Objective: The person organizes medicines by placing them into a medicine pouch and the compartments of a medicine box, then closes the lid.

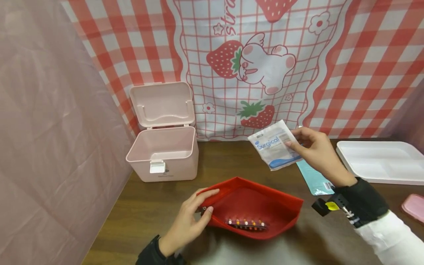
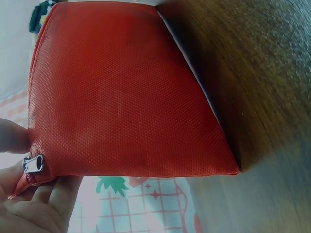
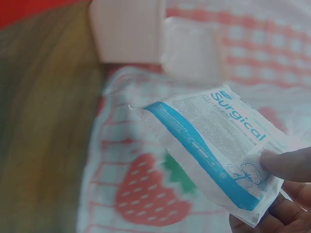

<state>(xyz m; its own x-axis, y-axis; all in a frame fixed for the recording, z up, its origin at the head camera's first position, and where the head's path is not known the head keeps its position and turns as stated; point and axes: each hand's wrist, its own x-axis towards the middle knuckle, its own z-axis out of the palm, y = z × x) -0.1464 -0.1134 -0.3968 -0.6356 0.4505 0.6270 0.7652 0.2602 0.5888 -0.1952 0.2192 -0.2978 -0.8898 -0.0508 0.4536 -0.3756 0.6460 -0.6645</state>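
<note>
In the head view my left hand grips the zipper end of a red zip pouch, whose mouth gapes toward me. A metal zipper pull shows beside the fingers in the left wrist view. Inside the pouch lies a row of small items with white and orange ends; their kind is unclear. My right hand pinches a white and blue packet printed "Surgical" between thumb and fingers. It is held up above the table, beyond the pouch and apart from it.
A pink lidded box stands with its lid up at the back left. A teal packet lies under the right forearm. At the right are a white divided tray and a pink item. A strawberry-print cloth hangs behind.
</note>
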